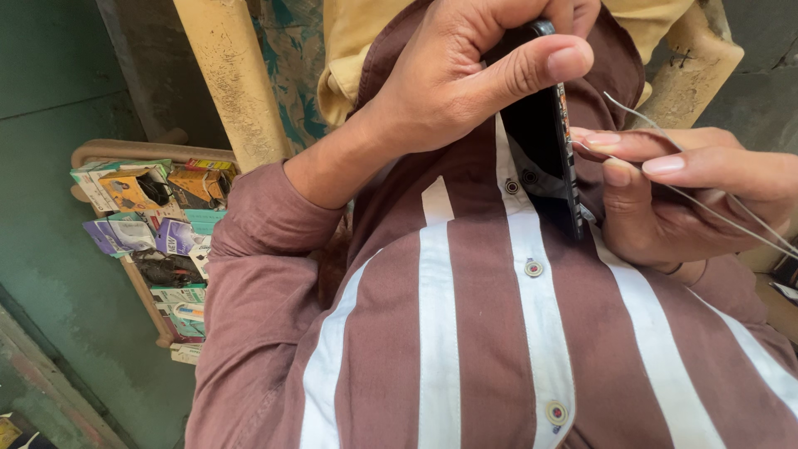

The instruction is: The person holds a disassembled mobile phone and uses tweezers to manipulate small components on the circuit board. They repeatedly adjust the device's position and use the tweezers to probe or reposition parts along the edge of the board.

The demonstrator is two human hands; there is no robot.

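Hands meet over a brown shirt (465,333) with white stripes, seen from above by the wearer. At 12 o'clock the left hand (465,75) is closed around a black phone (544,154), thumb pressed along its upper edge, fingers wrapped behind it. The phone stands on edge against the chest, its thin side facing the camera, with small orange parts showing along that side. At 3 o'clock the right hand (682,191) pinches thin silver wires (731,212) between thumb and fingers, just beside the phone's edge; the wires trail off toward the right border. Whether their tips touch the phone cannot be told. At 9 o'clock, well apart from both hands, a wooden tray (108,151) holds small coloured packets (137,233) on a green floor (50,100). A pale wooden post (237,83) rises at 11 o'clock.
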